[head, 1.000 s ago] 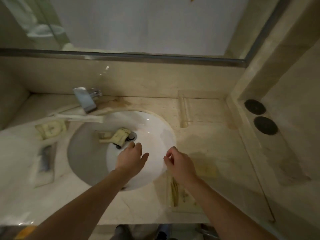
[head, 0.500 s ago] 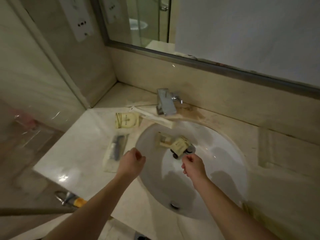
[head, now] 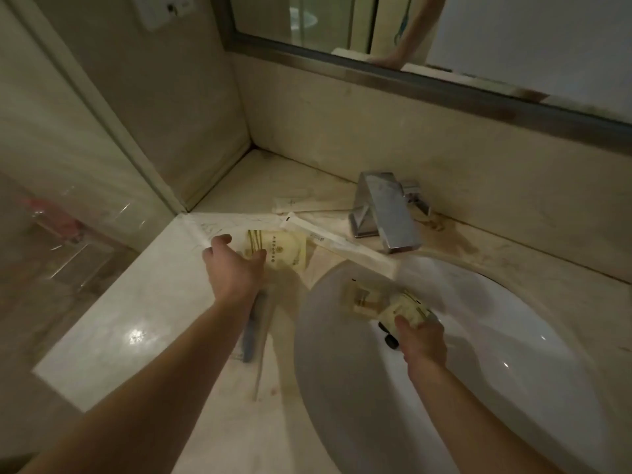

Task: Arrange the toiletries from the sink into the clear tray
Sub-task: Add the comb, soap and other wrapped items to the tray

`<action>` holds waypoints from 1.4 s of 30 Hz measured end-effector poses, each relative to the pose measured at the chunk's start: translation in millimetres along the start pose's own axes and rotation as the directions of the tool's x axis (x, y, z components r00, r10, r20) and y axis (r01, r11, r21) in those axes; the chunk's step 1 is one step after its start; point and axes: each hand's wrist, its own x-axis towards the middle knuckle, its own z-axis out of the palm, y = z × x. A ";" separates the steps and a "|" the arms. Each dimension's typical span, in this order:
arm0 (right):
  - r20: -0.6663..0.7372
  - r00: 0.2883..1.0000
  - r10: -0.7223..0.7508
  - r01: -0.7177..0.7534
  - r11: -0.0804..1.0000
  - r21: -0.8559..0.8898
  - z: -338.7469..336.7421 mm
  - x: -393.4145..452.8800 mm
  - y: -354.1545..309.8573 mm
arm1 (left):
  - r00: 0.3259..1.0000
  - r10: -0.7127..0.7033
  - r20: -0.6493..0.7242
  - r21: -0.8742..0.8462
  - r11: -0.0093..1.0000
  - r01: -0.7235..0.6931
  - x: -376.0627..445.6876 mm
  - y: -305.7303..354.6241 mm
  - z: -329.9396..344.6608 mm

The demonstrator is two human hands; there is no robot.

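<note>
Inside the white sink [head: 513, 354], my right hand [head: 422, 340] grips a cream sachet [head: 405, 311], which is blurred. A small cream box [head: 360, 299] lies just left of it in the basin, and a black item [head: 390, 340] peeks out beneath my hand. My left hand [head: 232, 265] is spread over the counter, its fingertips touching another cream packet [head: 285, 251] by the sink's left rim. A dark comb in a clear sleeve [head: 254, 333] lies under my left wrist. The clear tray is out of view.
A chrome faucet [head: 386, 213] stands behind the basin. A long white wrapped stick [head: 342, 248] lies across the sink's rim, and a second one [head: 301, 205] lies behind it. A glass partition [head: 68, 165] bounds the counter [head: 136, 319] on the left. A mirror [head: 444, 35] hangs above.
My view has swung left. My left hand has moved forward onto the counter packet. My right hand has reached into the basin and closed on the sachet.
</note>
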 end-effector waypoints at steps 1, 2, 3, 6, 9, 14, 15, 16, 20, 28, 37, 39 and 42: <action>-0.016 1.000 0.003 -0.003 1.000 -0.003 4.5 3.1 0.1 | 1.000 -0.012 0.023 -0.004 1.000 0.012 8.4 -2.0 2.1; -0.027 1.000 0.015 -0.015 1.000 -0.003 8.3 5.8 0.1 | 0.999 -0.018 0.048 -0.009 1.000 0.019 14.5 -3.7 4.1; -0.023 0.999 0.033 -0.033 0.999 -0.006 10.9 6.2 -0.7 | 0.998 -0.019 0.063 -0.009 1.000 0.019 18.3 -5.3 5.8; -0.024 0.994 0.102 -0.102 0.995 0.009 17.3 13.6 6.4 | 0.997 -0.034 0.074 0.000 0.999 0.034 23.4 -7.5 8.4; -0.010 0.993 0.114 -0.114 0.993 0.038 17.3 15.8 8.9 | 0.992 -0.039 0.123 -0.007 0.999 0.040 25.7 -6.5 7.4; 0.039 0.995 0.093 -0.096 0.992 0.080 20.1 22.7 11.8 | 0.984 -0.019 0.179 -0.177 0.983 0.052 16.7 -2.2 -7.9; 0.051 0.995 0.090 -0.095 0.988 0.122 18.4 20.7 10.0 | 0.982 -0.010 0.187 -0.212 0.976 0.050 13.0 0.0 -11.6; 0.052 0.996 0.079 -0.087 0.981 0.174 16.5 17.4 7.6 | 0.981 -0.005 0.195 -0.242 0.969 0.053 10.4 1.6 -15.1; 0.070 0.997 0.027 -0.052 0.923 0.382 -3.5 -11.0 -5.1 | 0.973 0.049 0.227 -0.288 0.957 0.019 -1.0 2.9 -27.8; 0.224 0.974 -0.044 -0.097 0.808 0.581 -86.0 -83.5 -7.5 | 0.872 0.099 0.480 -0.294 0.954 0.053 -97.4 -16.4 -18.2; 0.131 0.983 -0.127 -0.026 0.610 0.792 -227.4 -135.9 26.3 | 0.621 0.176 0.764 -0.289 0.954 0.085 -229.6 37.4 23.7; 0.107 0.983 -0.147 0.005 0.609 0.793 -259.8 -145.1 39.4 | 0.573 0.206 0.793 -0.289 0.956 0.057 -259.0 48.1 34.7; 0.071 0.979 -0.191 0.062 0.609 0.791 -303.9 -155.8 65.0 | 0.515 0.228 0.826 -0.288 0.957 0.038 -303.9 58.7 50.0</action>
